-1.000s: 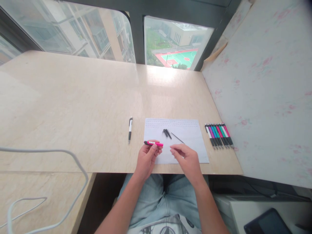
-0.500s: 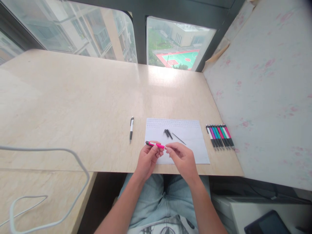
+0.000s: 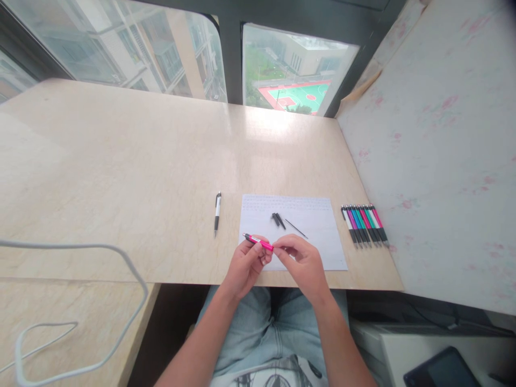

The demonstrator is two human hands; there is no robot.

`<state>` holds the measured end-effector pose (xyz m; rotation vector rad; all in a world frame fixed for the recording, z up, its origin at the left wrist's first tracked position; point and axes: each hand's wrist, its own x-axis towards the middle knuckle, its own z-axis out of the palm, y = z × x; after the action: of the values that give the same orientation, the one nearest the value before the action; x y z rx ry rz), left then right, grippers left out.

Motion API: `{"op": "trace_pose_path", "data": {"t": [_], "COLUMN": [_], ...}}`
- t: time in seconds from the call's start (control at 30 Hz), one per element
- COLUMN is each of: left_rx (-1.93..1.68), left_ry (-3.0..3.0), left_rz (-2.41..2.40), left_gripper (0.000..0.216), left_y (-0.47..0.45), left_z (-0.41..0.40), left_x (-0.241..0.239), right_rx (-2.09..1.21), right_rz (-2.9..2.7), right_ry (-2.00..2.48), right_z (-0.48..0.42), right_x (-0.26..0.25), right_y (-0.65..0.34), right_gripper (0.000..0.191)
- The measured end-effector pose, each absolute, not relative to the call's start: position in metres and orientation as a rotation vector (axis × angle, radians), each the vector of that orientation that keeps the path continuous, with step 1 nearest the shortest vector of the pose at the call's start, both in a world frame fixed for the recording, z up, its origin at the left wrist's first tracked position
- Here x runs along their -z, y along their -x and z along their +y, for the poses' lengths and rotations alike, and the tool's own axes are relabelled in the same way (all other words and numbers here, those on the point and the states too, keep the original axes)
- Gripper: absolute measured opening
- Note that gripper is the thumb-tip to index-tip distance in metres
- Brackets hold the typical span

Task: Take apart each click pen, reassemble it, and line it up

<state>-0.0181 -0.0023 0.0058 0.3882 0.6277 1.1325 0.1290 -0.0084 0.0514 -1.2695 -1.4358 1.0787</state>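
Note:
My left hand [image 3: 246, 264] is closed around a pink pen barrel [image 3: 262, 243] with a black clip end pointing up and left. The fingertips of my right hand [image 3: 300, 262] are pinched at the barrel's right end; whatever lies between them is too small to make out. Just beyond my hands, several short black pen parts [image 3: 278, 220] and a thin dark refill [image 3: 296, 229] rest on a sheet of paper [image 3: 318, 220] with writing along its top.
To the left of the paper lies a white and black pen [image 3: 217, 214]. A row of several coloured pens [image 3: 364, 226] sits at the right, near the patterned wall [image 3: 439, 161]. A grey cable [image 3: 116, 248] loops over the lower left of the table [image 3: 121, 161].
The pink barrel has tilted, its right end dipping slightly, and my right fingertips have closed in against that end. The parts on the paper have not moved.

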Motion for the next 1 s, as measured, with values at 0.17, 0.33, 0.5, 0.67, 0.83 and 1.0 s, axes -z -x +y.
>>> {"op": "trace_pose_path", "data": {"t": [0.17, 0.33, 0.5, 0.67, 0.83, 1.0], "left_rx": [-1.143, -1.182, -1.19, -1.179, -1.18, -1.203], "left_ry": [-0.321, -0.209, -0.106, -0.056, -0.05, -0.066], "left_rz": [0.65, 0.646, 0.577, 0.54, 0.537, 0.564], "left_gripper": [0.016, 0.018, 0.015, 0.014, 0.013, 0.013], "left_y": [0.019, 0.019, 0.021, 0.023, 0.023, 0.021], "left_z": [-0.001, 0.002, 0.004, 0.005, 0.005, 0.006], "left_x": [-0.004, -0.003, -0.005, -0.006, -0.006, -0.006], "right_rx": [-0.902, -0.354, -0.238, -0.322, -0.845, -0.976], "right_rz": [-1.514, -1.696, -1.796, -1.719, -1.534, -1.569], "right_ry": [1.442, 1.88, 1.976, 1.939, 1.678, 1.488], "right_z": [-0.003, 0.008, 0.013, 0.007, -0.015, -0.029], "right_x": [-0.04, -0.007, 0.008, -0.003, -0.032, -0.051], "right_y": [-0.147, -0.18, -0.187, -0.183, -0.183, -0.183], "right_gripper": [0.011, 0.017, 0.014, 0.017, 0.017, 0.013]}}
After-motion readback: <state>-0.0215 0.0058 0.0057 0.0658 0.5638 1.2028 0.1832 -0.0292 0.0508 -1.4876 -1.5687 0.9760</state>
